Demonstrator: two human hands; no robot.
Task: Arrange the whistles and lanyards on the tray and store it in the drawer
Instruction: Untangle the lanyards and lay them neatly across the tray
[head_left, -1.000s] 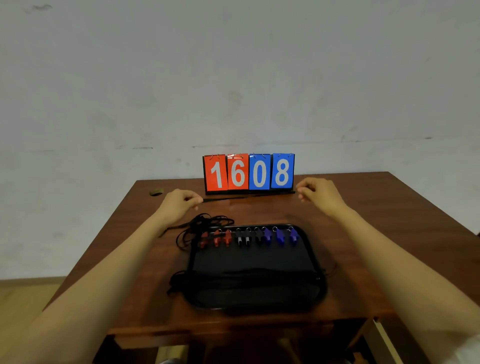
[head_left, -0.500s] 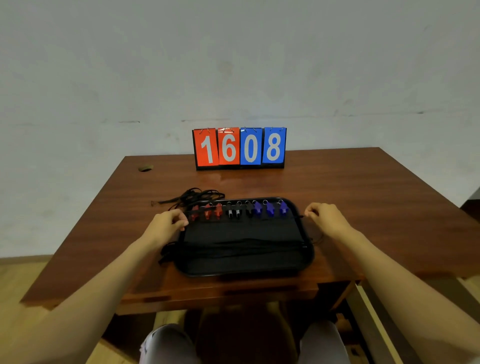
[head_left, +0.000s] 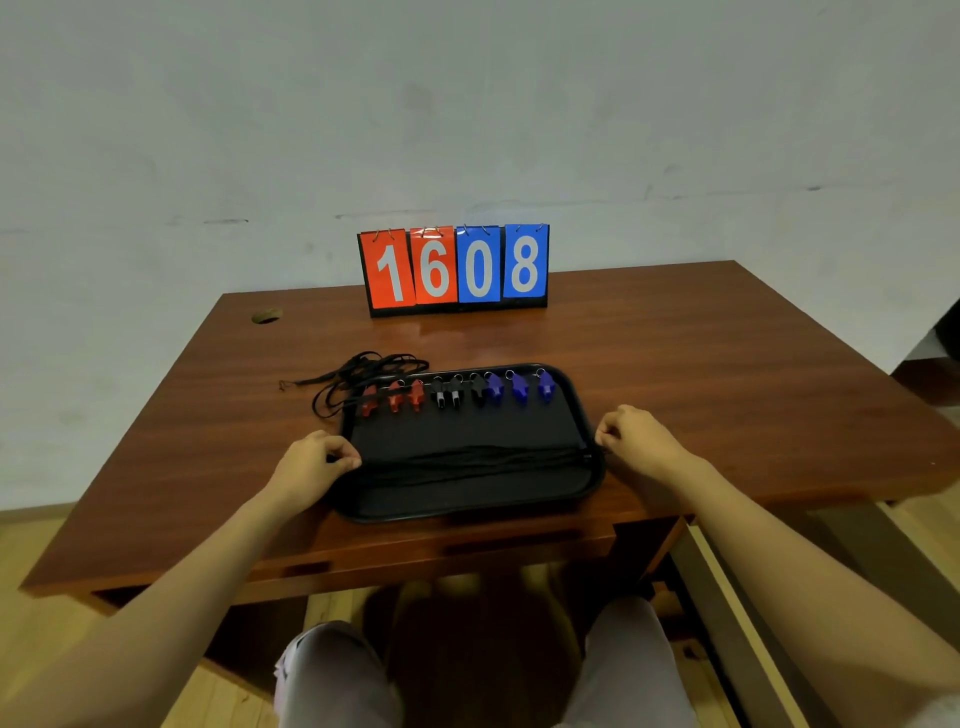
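On a reddish-brown wooden desk against a white wall, black plastic tray near the front edge, coloured plastic whistles along its far rim, fingers of left hand and right hand pinching the ends of black cord lanyards stretched across it, cords hard to separate against the black.

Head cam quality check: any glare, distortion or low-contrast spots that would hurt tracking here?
Head view: dim, even light with no harsh shadows; the scoreboard reflects faintly on the glossy table just in front of it; the wide-angle lens bows the table edges; the black lanyards nearly vanish against the black tray; the whistles are sharp enough to tell red, black and blue.
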